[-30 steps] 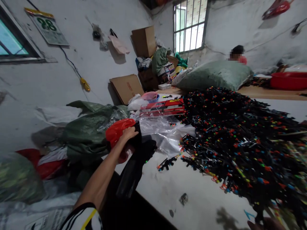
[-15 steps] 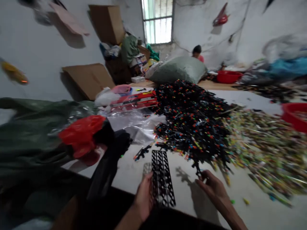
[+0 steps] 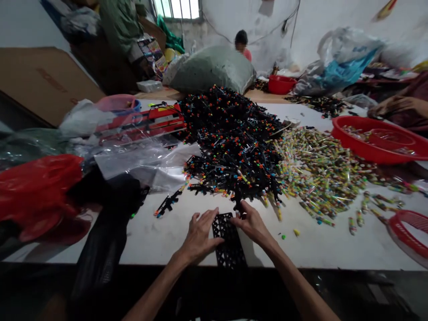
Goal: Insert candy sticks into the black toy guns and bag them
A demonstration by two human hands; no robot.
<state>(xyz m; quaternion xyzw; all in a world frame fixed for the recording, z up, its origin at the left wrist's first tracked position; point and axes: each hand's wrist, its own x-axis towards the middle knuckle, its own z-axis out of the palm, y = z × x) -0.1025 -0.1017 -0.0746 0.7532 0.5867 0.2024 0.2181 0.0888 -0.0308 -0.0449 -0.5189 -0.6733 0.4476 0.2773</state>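
A black perforated plastic tray [image 3: 230, 245] lies at the table's near edge, between my hands. My left hand [image 3: 200, 234] rests along its left side, fingers stretched out and apart, thumb reaching over the tray. My right hand [image 3: 252, 223] is at the tray's far right corner, with thumb and fingers pinched on a small black toy gun [image 3: 238, 199] held upright. Beyond my hands rises a big pile of black toy guns [image 3: 234, 138] with bright coloured tips. One loose toy gun [image 3: 169, 203] lies left of the tray.
Right of the pile spread many candy-filled clear tubes [image 3: 321, 169]. A red basin [image 3: 377, 138] and a red basket [image 3: 409, 234] stand farther right, near another person's hand [image 3: 404, 104]. Plastic film [image 3: 150, 162] and a red bag [image 3: 40, 191] lie left. Another person sits behind a large sack [image 3: 214, 69].
The tray has gone from being held tilted in my left hand to lying at the table edge. My left hand has opened. My right hand has moved left to the tray with the toy gun.
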